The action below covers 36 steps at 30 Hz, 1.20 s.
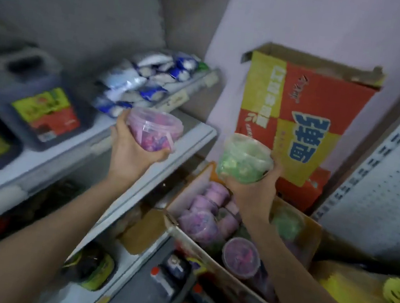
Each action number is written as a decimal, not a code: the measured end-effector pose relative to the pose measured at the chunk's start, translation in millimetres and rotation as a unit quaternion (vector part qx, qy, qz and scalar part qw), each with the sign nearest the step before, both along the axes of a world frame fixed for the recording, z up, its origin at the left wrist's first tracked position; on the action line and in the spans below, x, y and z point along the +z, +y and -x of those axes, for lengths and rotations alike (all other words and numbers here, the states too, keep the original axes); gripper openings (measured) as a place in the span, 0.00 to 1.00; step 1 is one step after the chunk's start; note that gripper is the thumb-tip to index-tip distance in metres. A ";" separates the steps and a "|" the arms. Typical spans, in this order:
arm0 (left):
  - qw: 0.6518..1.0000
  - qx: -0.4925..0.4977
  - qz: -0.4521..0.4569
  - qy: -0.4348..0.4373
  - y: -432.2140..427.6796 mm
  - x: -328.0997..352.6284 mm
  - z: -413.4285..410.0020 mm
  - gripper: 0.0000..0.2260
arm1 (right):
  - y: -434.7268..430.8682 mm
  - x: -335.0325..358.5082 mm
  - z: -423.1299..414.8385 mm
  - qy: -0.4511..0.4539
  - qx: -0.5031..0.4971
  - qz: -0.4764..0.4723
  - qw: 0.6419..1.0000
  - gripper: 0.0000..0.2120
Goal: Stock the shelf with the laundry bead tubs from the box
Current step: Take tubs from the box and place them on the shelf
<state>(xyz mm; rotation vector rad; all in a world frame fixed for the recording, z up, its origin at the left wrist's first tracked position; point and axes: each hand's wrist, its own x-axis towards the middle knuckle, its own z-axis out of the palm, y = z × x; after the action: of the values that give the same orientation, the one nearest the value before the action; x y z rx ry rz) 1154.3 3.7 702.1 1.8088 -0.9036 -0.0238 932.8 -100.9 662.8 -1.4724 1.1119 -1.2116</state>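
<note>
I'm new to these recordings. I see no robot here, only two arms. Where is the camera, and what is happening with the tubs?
There is no machine here. A person works with bare hands, and the single picture comes from a wide-angle camera worn on their head, looking forward and down. That is why both forearms reach in from below.

The left hand grips a pink tub of laundry beads close to the shelf, which carries a dark jug and white-and-blue bags. The right hand grips a green tub above the open cardboard box, where more pink and purple tubs lie. A red-and-yellow carton stands against the wall behind. The picture is blurred, so the labels cannot be read.
</note>
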 end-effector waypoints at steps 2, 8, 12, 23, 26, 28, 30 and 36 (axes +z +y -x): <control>0.999 0.037 0.014 -0.021 21.7 26.0 -7.9 0.51 | 5.4 20.5 -18.6 -0.015 0.032 0.021 0.999 0.49; 0.979 0.166 0.091 -0.071 121.7 106.7 -36.9 0.49 | 46.1 96.8 -97.4 -0.061 0.177 0.099 0.977 0.49; 0.958 0.238 0.127 -0.098 188.3 151.4 -51.8 0.50 | 82.1 144.5 -150.5 -0.107 0.231 0.152 0.955 0.48; 0.915 0.329 0.183 -0.146 298.3 225.0 -98.0 0.52 | 158.9 257.6 -268.9 -0.206 0.342 0.232 0.887 0.47; 0.911 0.331 0.184 -0.163 300.8 241.2 -113.8 0.52 | 173.1 278.7 -293.7 -0.192 0.346 0.249 0.884 0.47; 0.912 0.325 0.174 -0.180 299.0 252.4 -125.6 0.52 | 179.7 288.4 -310.7 -0.177 0.341 0.263 0.885 0.48; 0.912 0.329 0.152 -0.193 295.2 261.5 -140.3 0.50 | 183.3 296.2 -328.0 -0.161 0.338 0.269 0.888 0.48; 0.909 0.372 0.070 -0.175 276.4 272.0 -190.7 0.49 | 179.8 307.1 -375.6 -0.079 0.341 0.277 0.895 0.46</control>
<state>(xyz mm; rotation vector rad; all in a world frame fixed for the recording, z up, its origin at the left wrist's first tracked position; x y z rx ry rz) 1345.1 280.1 974.1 1.9431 -0.3817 0.8521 1308.4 78.9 969.9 -1.9164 0.0704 -1.1343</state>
